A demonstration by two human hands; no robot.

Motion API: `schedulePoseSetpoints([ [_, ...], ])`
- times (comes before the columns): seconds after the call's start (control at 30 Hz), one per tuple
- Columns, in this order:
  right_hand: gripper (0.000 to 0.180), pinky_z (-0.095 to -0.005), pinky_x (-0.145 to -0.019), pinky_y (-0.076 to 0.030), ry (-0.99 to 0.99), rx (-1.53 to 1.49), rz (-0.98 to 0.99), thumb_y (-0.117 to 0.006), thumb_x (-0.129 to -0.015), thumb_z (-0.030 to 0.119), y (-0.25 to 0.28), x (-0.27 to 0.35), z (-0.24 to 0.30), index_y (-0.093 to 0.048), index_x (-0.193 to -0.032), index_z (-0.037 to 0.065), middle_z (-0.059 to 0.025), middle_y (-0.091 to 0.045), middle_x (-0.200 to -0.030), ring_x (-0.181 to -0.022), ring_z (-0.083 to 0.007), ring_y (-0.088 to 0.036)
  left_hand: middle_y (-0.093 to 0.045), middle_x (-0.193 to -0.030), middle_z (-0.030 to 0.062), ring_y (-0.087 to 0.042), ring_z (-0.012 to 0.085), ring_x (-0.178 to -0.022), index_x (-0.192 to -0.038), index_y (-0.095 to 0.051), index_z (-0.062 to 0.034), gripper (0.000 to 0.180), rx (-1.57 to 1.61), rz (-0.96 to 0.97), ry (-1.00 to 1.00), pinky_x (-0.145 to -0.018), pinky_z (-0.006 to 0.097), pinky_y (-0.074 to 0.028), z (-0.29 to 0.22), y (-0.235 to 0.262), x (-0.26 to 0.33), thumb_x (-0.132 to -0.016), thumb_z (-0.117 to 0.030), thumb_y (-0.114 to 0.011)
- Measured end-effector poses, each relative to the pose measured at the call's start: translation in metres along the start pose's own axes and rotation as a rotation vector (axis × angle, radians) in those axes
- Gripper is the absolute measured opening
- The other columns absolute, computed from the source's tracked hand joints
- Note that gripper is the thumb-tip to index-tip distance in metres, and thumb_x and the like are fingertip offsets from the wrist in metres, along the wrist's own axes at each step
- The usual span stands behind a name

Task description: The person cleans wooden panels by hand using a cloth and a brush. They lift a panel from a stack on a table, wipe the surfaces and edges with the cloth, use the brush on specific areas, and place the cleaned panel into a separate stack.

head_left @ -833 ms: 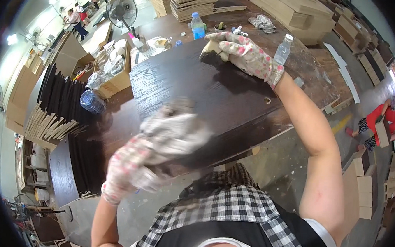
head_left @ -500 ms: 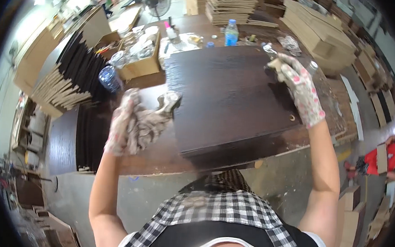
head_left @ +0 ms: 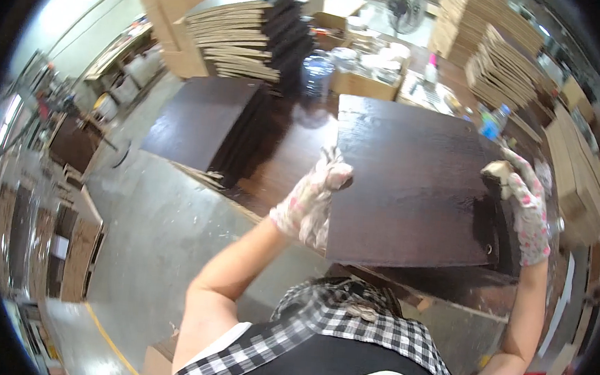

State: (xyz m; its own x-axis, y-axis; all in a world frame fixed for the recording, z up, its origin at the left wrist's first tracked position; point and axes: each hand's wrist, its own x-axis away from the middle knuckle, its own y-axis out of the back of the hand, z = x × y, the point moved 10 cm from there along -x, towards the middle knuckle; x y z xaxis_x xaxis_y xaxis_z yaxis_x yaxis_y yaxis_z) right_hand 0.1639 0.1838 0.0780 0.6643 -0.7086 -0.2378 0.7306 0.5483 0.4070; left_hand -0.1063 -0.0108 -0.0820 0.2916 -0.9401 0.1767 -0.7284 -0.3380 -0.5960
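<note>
Dark-stained rectangular wood panel (head_left: 410,187) is lying flat on the bench (head_left: 281,166), grain showing, near edge overhanging. Pale sanding block (head_left: 499,172) is resting on its right edge.

Two gloved hands, the left hand (head_left: 311,200) and the right hand (head_left: 526,214), are showing over one dark wood panel (head_left: 410,184) that is lying on the counter (head_left: 285,155). One stack of dark panels (head_left: 211,120) is sitting beside it. Two plastic bottles are standing behind: one large clear bottle (head_left: 316,75) and one small blue-labelled bottle (head_left: 493,121). One fan (head_left: 402,0) is standing farther back.
</note>
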Motion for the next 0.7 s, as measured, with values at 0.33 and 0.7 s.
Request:
schedulePoseSetpoints([
  [0.33, 0.047, -0.0292, -0.103, -0.044, 0.125, -0.121, -0.022, -0.058, -0.099, 0.025, -0.038, -0.027, 0.051, -0.055, -0.139, 0.001, -0.0093, -0.059, -0.136, -0.121, -0.0166, -0.056, -0.055, -0.102, 0.0001, -0.055, 0.0182, -0.099, -0.109, -0.056, -0.0135, 0.027, 0.107, -0.601, -0.694, -0.089, 0.035, -0.047, -0.133, 0.205, 0.159, -0.092, -0.029, -0.068],
  [0.7, 0.044, -0.0279, -0.101, -0.044, 0.106, -0.085, 0.022, -0.056, -0.099, 0.024, -0.045, -0.015, 0.047, -0.058, -0.137, 0.002, -0.0073, -0.061, -0.13, -0.117, -0.0152, -0.057, -0.07, -0.102, 0.0199, -0.069, 0.0352, -0.092, -0.118, -0.058, 0.004, 0.052, 0.148, -0.548, -0.223, -0.092, 0.046, -0.057, -0.168, 0.307, 0.134, -0.098, -0.044, -0.059],
])
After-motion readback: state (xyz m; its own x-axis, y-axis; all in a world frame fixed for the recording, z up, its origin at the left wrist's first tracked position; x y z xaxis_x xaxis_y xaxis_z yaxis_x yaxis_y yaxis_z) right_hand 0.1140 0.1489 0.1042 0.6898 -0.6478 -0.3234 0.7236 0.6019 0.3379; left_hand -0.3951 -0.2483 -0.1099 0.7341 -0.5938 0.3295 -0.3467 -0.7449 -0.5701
